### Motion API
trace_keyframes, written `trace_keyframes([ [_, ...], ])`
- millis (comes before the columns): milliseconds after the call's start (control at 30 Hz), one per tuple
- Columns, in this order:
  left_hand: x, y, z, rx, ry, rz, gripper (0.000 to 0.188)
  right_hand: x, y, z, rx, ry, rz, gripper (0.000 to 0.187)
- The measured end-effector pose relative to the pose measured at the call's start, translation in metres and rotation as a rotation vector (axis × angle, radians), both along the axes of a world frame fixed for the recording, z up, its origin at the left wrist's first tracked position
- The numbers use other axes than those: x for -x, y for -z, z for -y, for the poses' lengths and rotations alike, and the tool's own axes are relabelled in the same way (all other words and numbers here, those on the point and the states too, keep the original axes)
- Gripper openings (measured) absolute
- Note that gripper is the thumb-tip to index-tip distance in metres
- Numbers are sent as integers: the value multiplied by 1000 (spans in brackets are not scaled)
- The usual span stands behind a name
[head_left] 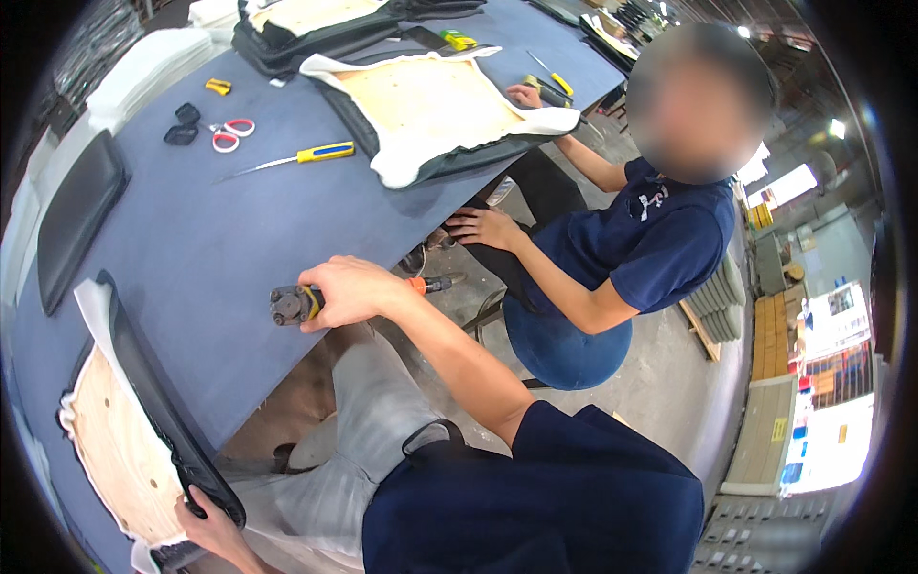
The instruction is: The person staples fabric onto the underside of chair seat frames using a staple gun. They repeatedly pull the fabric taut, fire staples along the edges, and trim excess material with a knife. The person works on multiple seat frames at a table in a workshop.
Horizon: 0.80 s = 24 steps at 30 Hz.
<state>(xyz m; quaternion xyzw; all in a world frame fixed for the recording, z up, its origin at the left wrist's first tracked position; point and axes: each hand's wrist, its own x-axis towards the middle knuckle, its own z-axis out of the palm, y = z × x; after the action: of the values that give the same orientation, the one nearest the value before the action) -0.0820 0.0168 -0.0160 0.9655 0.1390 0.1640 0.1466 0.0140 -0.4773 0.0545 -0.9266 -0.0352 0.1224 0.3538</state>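
Observation:
My left hand [212, 528] grips the near edge of an upholstery panel at the lower left, its fingers on the plywood board [120, 445] and the black cover [153, 383]. White padding [93, 304] sticks out along the panel's far corner. Over the table's front edge, my right hand [349, 289] is wrapped round a black and yellow staple gun [290, 306] with an orange fitting [417, 285] at its rear. The gun is held apart from the panel; its nose is hidden.
On the blue-grey table [239, 230] lie a screwdriver [323, 153], red-handled scissors [227, 135], a yellow cutter [218, 87] and a black pad [81, 220]. A co-worker [612, 230] sits at the right, beside another padded panel [426, 105]. White foam sheets [148, 72] are stacked far left.

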Motion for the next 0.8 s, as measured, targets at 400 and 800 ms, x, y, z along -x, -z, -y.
trace_keyframes([
  [400, -17, 9, 136, 466, 661, 328, 20, -5, 9, -2, -41, 2, 21, 55],
  [800, -6, -31, 70, 317, 578, 68, 23, 97, 24, -71, -323, -37, 215, 39],
])
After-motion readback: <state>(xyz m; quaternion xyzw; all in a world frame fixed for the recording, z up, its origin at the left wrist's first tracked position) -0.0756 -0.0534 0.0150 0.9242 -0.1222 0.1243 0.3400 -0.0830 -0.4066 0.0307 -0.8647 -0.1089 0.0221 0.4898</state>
